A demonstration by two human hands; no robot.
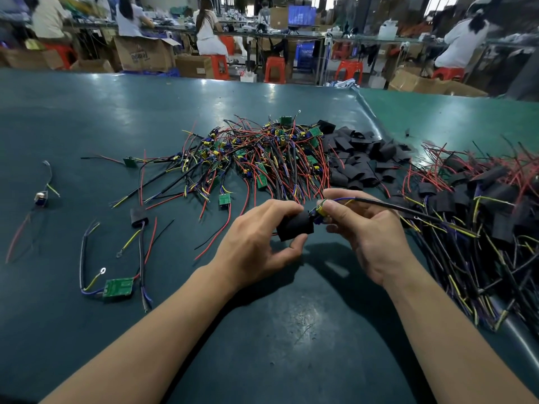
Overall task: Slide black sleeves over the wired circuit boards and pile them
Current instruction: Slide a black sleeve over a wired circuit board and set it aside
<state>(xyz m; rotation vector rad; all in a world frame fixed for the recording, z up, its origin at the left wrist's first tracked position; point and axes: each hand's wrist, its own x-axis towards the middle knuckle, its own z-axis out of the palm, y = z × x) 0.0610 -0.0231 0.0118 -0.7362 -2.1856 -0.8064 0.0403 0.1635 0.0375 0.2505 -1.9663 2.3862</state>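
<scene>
The left hand [256, 243] grips a black sleeve [294, 227] above the green table [277, 330]. The right hand [367, 228] pinches a wired circuit board [319, 212], apparently just entering the sleeve mouth.

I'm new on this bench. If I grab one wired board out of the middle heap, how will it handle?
Probably light and floppy: the wires in the heap of wired boards curve loosely. It will likely snag, since the leads cross and tangle there. The lone board lies flat on the table, so rolling seems unlikely.
</scene>
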